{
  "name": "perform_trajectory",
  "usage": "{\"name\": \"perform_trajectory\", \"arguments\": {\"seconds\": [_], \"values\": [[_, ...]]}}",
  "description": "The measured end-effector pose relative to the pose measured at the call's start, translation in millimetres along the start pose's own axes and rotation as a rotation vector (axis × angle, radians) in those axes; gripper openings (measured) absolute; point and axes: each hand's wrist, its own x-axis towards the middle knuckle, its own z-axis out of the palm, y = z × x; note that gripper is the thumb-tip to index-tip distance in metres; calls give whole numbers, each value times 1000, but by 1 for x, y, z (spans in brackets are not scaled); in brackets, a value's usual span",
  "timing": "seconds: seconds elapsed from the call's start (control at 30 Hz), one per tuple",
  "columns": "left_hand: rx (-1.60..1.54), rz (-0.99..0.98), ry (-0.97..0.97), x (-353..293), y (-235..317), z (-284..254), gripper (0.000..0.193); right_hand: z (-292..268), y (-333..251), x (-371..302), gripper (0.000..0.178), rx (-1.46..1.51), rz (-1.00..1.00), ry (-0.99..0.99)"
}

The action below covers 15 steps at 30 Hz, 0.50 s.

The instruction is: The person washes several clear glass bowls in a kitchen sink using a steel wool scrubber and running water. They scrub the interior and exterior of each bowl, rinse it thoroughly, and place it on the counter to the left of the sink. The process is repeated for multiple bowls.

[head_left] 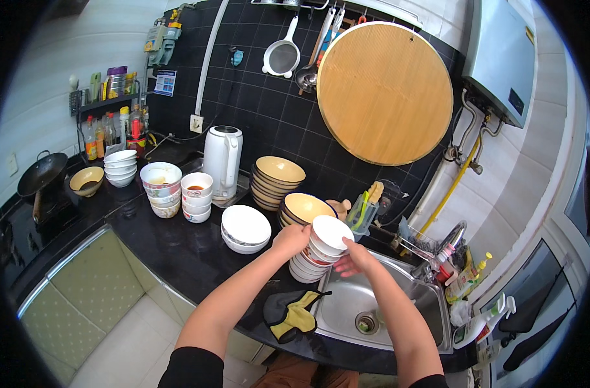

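Note:
A tall stack of small white bowls [330, 234] stands at the left edge of the sink, a plain white one on top and patterned rims lower down. My left hand [292, 240] is closed at the left side of the upper bowls. On the right side, my right hand [355, 257] has its thumb by the top rim and its fingers curved along the bowls. The fingertips are partly hidden. Left of my left forearm sit wide white bowls [246, 226], nested together. Behind the stack are yellow-inside bowls [306, 208]. A grey and yellow cloth [294, 315] lies in front.
The steel sink [334, 323] has a faucet [445, 249] at its back right. Taller yellow-inside bowls [279, 171], a white kettle [222, 163] and stacked patterned bowls [162, 191] stand along the counter. Spray bottles [485, 320] are at the right. A round board [385, 94] hangs behind.

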Motion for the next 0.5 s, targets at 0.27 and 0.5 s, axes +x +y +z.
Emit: {"name": "perform_trajectory", "arguments": {"seconds": [0.27, 0.5], "values": [[-14, 6, 3, -1, -1, 4, 43, 13, -17, 0, 44, -117, -72, 149], [-26, -41, 29, -4, -7, 7, 37, 12, -29, -1, 43, -226, -84, 193]]}}
